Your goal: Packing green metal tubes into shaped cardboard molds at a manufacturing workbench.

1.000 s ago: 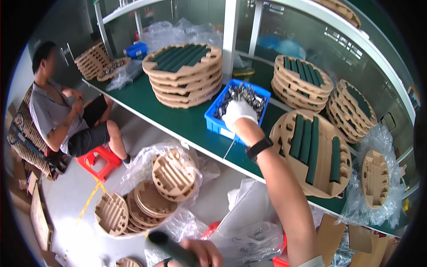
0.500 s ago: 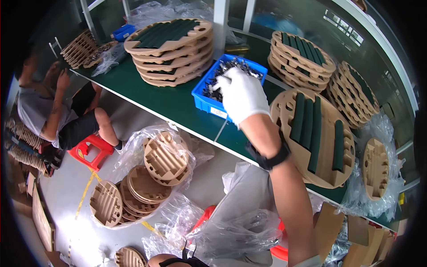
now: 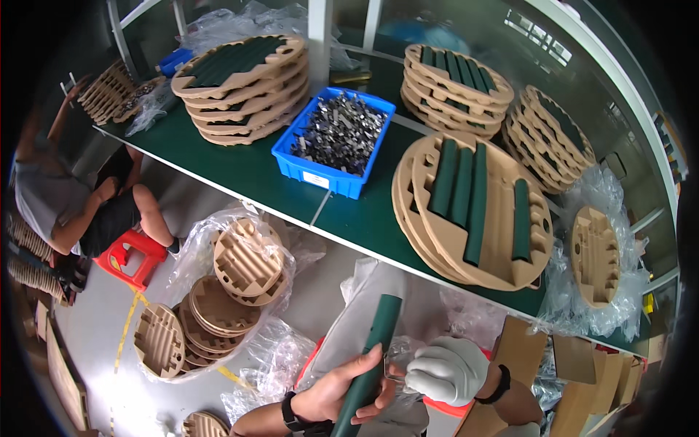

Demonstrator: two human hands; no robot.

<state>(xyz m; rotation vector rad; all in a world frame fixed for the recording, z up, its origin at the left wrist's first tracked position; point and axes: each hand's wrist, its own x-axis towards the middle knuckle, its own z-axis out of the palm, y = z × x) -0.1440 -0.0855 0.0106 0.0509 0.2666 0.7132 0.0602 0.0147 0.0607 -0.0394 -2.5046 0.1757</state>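
Observation:
My bare left hand (image 3: 336, 387) is wrapped round a dark green tube (image 3: 380, 328), which slants upward over my lap. In a white glove, my right hand (image 3: 448, 370) is closed beside the tube, fingers bunched. A small shiny metal clip (image 3: 395, 373) shows between its fingertips and the tube; its exact shape is hard to make out. On the green table stands a blue bin (image 3: 348, 183) heaped with small metal clips (image 3: 341, 135). Right of the bin, a round tan tray (image 3: 502, 211) holds several green tubes in its grooves and rests on other trays.
Stacks of tan trays (image 3: 247, 120) stand along the green table (image 3: 226, 171), some with green tubes. Below left, more trays (image 3: 226, 306) lie in clear plastic on the floor. A person (image 3: 58, 197) sits left by a red stool (image 3: 131, 258). Cardboard (image 3: 520, 349) stands lower right.
My right hand has come from the blue bin down to my lap, by the tube. The left hand, out of sight before, now shows with the green tube. The view has shifted right.

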